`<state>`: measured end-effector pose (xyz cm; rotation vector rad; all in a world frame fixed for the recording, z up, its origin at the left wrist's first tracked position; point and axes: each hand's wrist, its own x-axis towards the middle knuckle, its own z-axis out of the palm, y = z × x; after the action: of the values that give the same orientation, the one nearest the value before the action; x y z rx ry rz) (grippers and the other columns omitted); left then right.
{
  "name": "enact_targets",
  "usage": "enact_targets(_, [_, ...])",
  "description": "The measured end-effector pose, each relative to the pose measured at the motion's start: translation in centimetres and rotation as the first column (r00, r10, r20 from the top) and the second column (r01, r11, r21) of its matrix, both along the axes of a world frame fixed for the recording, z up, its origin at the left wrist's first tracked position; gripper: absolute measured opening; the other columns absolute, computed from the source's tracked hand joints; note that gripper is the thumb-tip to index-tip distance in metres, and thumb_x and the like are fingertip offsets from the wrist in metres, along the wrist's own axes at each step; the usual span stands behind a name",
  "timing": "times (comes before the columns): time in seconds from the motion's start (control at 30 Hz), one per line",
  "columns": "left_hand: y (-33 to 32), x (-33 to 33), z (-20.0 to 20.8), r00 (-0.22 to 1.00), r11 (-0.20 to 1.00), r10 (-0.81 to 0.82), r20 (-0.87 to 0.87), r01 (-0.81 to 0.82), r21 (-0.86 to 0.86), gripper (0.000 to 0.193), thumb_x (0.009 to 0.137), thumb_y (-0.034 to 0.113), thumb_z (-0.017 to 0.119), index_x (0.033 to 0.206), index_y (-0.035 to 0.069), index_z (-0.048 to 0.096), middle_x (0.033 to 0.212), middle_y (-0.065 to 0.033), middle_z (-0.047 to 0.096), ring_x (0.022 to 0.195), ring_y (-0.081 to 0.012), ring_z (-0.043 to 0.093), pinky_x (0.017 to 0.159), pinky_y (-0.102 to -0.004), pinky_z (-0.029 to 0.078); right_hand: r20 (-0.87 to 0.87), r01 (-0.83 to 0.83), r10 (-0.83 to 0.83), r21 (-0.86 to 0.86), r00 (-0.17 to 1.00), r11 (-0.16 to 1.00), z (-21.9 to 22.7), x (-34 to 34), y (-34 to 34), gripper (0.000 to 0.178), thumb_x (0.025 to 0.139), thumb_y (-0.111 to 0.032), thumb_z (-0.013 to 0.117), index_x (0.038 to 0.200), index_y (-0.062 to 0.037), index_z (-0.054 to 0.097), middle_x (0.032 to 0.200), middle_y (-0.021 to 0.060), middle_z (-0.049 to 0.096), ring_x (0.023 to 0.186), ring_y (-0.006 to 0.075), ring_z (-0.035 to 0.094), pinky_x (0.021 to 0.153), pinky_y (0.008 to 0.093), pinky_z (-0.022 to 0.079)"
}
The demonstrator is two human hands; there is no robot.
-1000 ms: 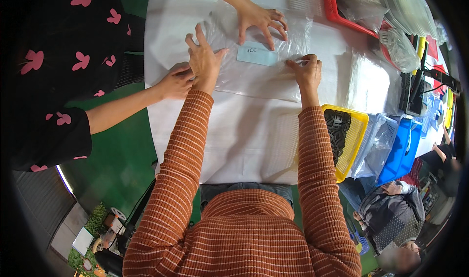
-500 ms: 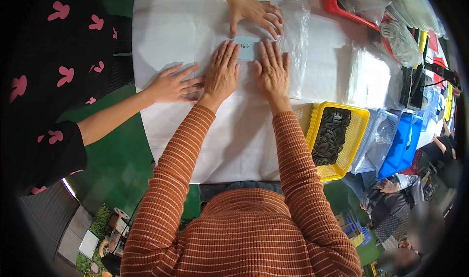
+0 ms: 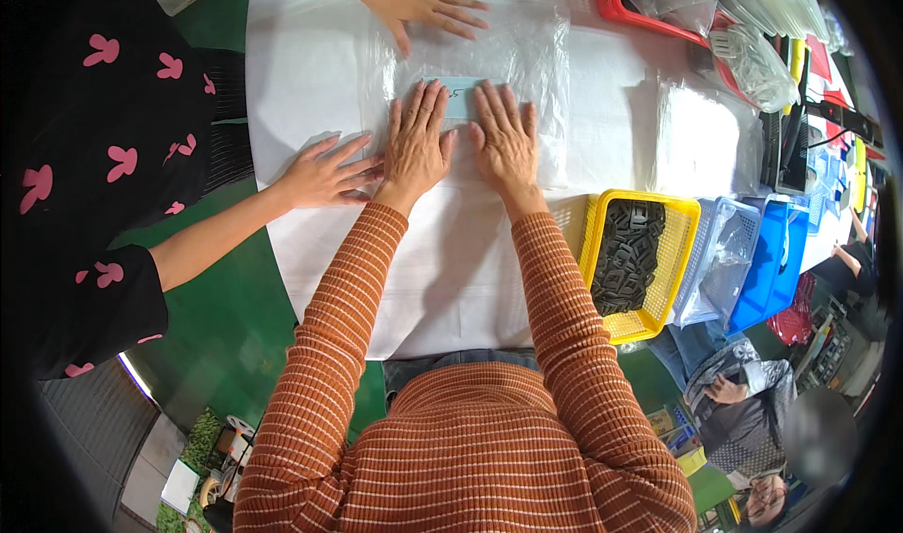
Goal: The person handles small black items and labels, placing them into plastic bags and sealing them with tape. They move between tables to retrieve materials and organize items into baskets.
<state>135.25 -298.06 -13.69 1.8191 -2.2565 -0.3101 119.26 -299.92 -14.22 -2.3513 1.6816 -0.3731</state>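
My left hand [image 3: 417, 143] and my right hand [image 3: 508, 143] lie flat, fingers stretched forward, on a clear plastic bag [image 3: 536, 72] spread over the white table. Between my fingertips is a light blue card [image 3: 460, 103] with handwriting, partly covered by my fingers. Whether the card lies inside the bag or under it I cannot tell. A co-worker's hand [image 3: 329, 174] rests with spread fingers just left of my left hand. That person's other hand [image 3: 414, 6] is spread over the bag's far left part.
A yellow basket [image 3: 691, 241] of dark grey plastic parts stands right of my right forearm. Beside it are a pale basket [image 3: 743, 222] with clear plastic and a blue bin [image 3: 785, 251]. More clear bags [image 3: 701, 147] lie on the table. A red tray [image 3: 611, 1] stands far right.
The co-worker's far hand has moved left, off the spot beyond the card. The whole view has shifted slightly; my hands stay flat around the card.
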Motion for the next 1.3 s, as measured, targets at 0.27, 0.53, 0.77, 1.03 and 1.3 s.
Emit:
enact_targets(0.27, [0.1, 1.3, 0.6, 0.969, 0.962, 0.215, -0.12, -0.232, -0.147, 0.067, 0.084, 0.032, 0.057, 0.138, 0.002, 0.03, 0.142, -0.0215, 0.031, 0.132, -0.038, 0.027, 0.107, -0.0511, 0.023, 0.034, 0.511, -0.512, 0.027, 0.858, 0.859, 1.1, -2.8, 0.3, 0.05, 0.088, -0.029, 0.052, 0.132, -0.0072, 0.041, 0.138, 0.0201, 0.038, 0.129, 0.0324, 0.035, 0.107, 0.0494, 0.025])
enact_targets(0.53, [-3.3, 4.3, 3.3, 0.66, 0.719, 0.688, -0.3, -0.565, 0.406, 0.049, 0.076, 0.021, 0.066, 0.117, 0.0, 0.051, 0.086, -0.0077, 0.062, 0.079, -0.0226, 0.06, 0.074, -0.0329, 0.049, 0.422, 0.473, -0.479, 0.126, 0.77, 0.872, 5.6, -3.4, 0.5, 0.035, 0.082, -0.007, 0.053, 0.118, -0.0092, 0.053, 0.105, 0.0163, 0.054, 0.091, 0.0339, 0.055, 0.081, 0.0438, 0.045])
enact_targets(0.77, [0.6, -10.4, 13.5, 0.288, 0.949, 0.299, -0.91, -0.188, 0.252, 0.023, 0.09, 0.015, 0.055, 0.109, 0.001, 0.056, 0.085, -0.002, 0.059, 0.072, -0.0078, 0.053, 0.064, -0.0213, 0.043, 0.787, 0.591, -0.515, 0.247, 0.341, 0.768, 17.2, -21.5, 11.7, 0.037, 0.086, 0.006, 0.048, 0.118, -0.0083, 0.058, 0.081, -0.0009, 0.046, 0.066, 0.0068, 0.05, 0.057, 0.0204, 0.044])
enact_targets(1.03, [11.5, -27.5, 4.9, 0.847, 0.882, -0.44, -0.297, 0.47, 0.036, 0.011, 0.075, 0.007, 0.057, 0.082, 0.006, 0.065, 0.09, -0.0116, 0.065, 0.09, -0.0268, 0.06, 0.079, -0.037, 0.048, 0.873, 0.684, -0.44, 0.454, -0.212, 0.571, 7.9, -34.1, 22.2, 0.035, 0.089, 0.002, 0.051, 0.122, -0.0024, 0.056, 0.119, 0.0096, 0.057, 0.085, 0.0085, 0.054, 0.074, 0.0205, 0.044])
enact_targets(1.3, [11.9, -34.1, 2.1, 0.771, 0.777, -0.628, -0.104, 0.613, -0.143, 0.019, 0.074, 0.015, 0.066, 0.089, 0.003, 0.064, 0.096, -0.0104, 0.061, 0.098, -0.0263, 0.054, 0.083, -0.0413, 0.041, 0.729, 0.47, -0.397, 0.671, -0.558, 0.573, 10.9, -32.1, 22.5, 0.04, 0.088, 0.005, 0.047, 0.128, -0.0032, 0.05, 0.114, 0.0082, 0.057, 0.085, 0.012, 0.058, 0.071, 0.0242, 0.05])
